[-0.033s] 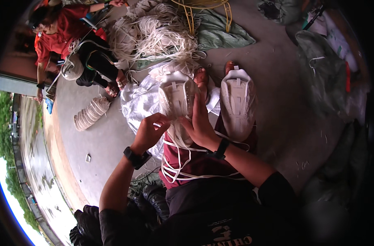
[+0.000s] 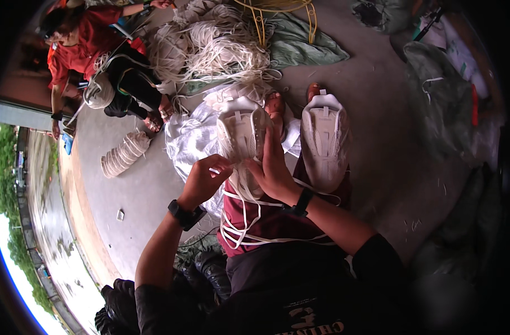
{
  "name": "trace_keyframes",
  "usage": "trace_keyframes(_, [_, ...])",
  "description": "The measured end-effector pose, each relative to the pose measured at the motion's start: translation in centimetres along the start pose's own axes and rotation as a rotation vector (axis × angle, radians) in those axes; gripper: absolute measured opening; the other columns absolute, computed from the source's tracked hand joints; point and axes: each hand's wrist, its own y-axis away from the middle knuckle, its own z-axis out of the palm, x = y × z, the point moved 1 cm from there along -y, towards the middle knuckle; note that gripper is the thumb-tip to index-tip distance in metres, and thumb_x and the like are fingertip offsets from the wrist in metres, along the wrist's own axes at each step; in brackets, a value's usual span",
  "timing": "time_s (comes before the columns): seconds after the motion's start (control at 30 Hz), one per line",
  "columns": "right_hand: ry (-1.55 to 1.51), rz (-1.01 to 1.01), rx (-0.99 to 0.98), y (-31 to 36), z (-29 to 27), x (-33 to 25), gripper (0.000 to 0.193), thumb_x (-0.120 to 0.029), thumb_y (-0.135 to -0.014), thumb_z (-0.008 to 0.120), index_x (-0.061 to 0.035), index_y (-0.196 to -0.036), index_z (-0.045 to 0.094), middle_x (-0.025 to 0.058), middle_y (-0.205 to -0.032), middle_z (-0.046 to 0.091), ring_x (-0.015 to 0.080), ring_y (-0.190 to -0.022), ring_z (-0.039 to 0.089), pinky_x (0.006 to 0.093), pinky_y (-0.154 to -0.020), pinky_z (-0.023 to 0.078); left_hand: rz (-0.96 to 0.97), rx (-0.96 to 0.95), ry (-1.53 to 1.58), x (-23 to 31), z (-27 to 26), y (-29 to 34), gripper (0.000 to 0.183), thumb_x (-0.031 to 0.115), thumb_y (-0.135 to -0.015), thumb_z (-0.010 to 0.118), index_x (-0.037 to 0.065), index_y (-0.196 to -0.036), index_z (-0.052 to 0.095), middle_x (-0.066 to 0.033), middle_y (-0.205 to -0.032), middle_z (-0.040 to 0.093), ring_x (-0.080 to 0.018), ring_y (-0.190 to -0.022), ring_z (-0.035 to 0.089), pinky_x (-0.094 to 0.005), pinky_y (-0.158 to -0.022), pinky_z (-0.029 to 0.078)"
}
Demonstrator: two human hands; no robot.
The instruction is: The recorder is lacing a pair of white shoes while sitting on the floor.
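A whitish sneaker rests over my left thigh, tongue and lacing area facing up. My right hand lies along its right side, fingers stretched up the upper and thumb bent inward, steadying it. At the shoe's near left edge, my left hand pinches what looks like a thin white shoelace; the fingertips are small and partly hidden. Long white laces trail from the shoe across my maroon trousers. To the right, a matching sneaker sits on my other leg, touched by neither hand.
Ahead lies a big heap of white laces beside a green cloth. A white plastic sheet spreads near my feet. A bundled roll of laces lies left, near a seated person in red. Dark sacks stand right.
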Motion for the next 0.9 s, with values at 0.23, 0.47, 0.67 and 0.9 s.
trace_keyframes(0.23, [-0.012,-0.007,-0.009,0.0,0.2,-0.2,0.094,-0.030,-0.095,0.061,0.0110,-0.151,-0.003,0.0414,-0.154,0.001,0.0549,-0.146,0.000,0.0555,-0.119,0.010,-0.039,-0.020,-0.002,0.2,-0.6,0.1,0.018,0.015,-0.092,0.069,0.000,-0.102,0.068,-0.0069,-0.091,0.071,-0.0133,-0.086,0.067,-0.0302,-0.075,0.055])
trace_keyframes(0.47, [0.015,-0.005,-0.011,0.0,0.5,-0.4,0.094,-0.029,-0.096,0.061,0.0107,-0.151,-0.004,0.0417,-0.154,-0.002,0.0545,-0.146,-0.001,0.0554,-0.120,0.009,0.050,0.009,-0.100,1.4,-1.2,-0.1,0.015,0.015,-0.090,0.070,0.002,-0.098,0.070,-0.0086,-0.092,0.072,-0.0187,-0.081,0.069,-0.0329,-0.074,0.056])
trace_keyframes(0.67, [0.028,-0.021,-0.009,-0.4,0.2,-1.0,0.094,-0.029,-0.096,0.060,0.0107,-0.150,-0.006,0.0419,-0.153,-0.003,0.0543,-0.146,-0.002,0.0545,-0.120,0.009,0.146,0.053,-0.235,2.0,-1.2,-0.2,0.013,0.011,-0.086,0.071,0.002,-0.095,0.069,-0.0105,-0.088,0.070,-0.0234,-0.081,0.069,-0.0336,-0.072,0.056])
trace_keyframes(0.9, [0.029,-0.022,-0.014,-0.4,0.0,-1.3,0.094,-0.031,-0.097,0.059,0.0113,-0.150,-0.006,0.0420,-0.153,-0.005,0.0544,-0.146,-0.003,0.0547,-0.120,0.009,0.285,0.041,-0.414,2.7,-1.7,0.0,0.014,0.009,-0.083,0.071,0.004,-0.095,0.067,-0.0105,-0.102,0.066,-0.0289,-0.092,0.066,-0.0378,-0.079,0.055])
